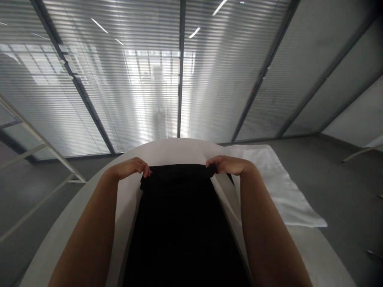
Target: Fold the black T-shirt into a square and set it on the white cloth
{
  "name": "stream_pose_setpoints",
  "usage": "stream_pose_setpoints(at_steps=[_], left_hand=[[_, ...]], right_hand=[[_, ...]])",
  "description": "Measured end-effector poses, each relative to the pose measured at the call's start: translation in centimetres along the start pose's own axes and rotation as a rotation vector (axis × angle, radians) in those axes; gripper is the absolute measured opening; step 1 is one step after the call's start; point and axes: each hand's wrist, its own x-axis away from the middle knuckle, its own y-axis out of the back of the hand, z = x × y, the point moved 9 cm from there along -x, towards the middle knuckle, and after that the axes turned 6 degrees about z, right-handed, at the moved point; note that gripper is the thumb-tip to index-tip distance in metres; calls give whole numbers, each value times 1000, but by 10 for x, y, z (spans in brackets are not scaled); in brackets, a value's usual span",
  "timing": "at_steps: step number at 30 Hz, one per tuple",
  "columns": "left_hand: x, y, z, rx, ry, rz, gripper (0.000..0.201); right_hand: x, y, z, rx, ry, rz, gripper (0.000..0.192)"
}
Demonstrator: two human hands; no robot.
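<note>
Left hand [130, 168] fingers curled, pinching far left corner of black cloth [179, 223]; right hand [230, 164] fingers closed over far right corner. Cloth lay flat at frame centre on white table [167, 151], running from hands down to lower edge. Looked soft, light, limp, likely to sag between grips; corners best hold. White cloth [278, 187] lay right of centre, slatted blinds [119, 71] across top

No legible text, label or number anywhere, perhaps owing to glare on the blinds [155, 79].
</note>
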Motion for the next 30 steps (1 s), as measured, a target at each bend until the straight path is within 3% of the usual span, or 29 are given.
stream_pose_setpoints(at_steps=[2, 4, 7, 9, 12, 14, 17, 22, 26, 30], left_hand=[[-1, 4, 1, -96, 77, -39, 19], [-3, 13, 0, -203, 164, -150, 21], [-5, 19, -12, -468, 256, -401, 30], [-7, 4, -24, -680, 256, -561, 37], [-10, -45, -29, -920, 192, -685, 46], [-9, -79, -17, -1019, 185, -650, 50], [3, -104, 4, -1086, 185, -632, 52], [24, -93, 22, -1007, 234, -645, 56], [28, -87, 26, -895, 289, -669, 57], [29, -86, 29, -842, 339, -695, 60]], right_hand=[[3, -6, 0, 20, -75, 43, 20], [3, -8, 8, 55, -93, 31, 20], [-5, -4, 28, 324, -101, -193, 25], [-12, -11, 41, 562, -137, -421, 32], [-21, -49, 42, 794, -211, -669, 47], [-29, -84, 31, 888, -196, -665, 54], [-28, -119, 2, 916, -174, -542, 61], [-5, -105, -29, 819, -264, -484, 69], [-1, -96, -32, 755, -295, -446, 70], [-1, -95, -32, 766, -318, -520, 67]])
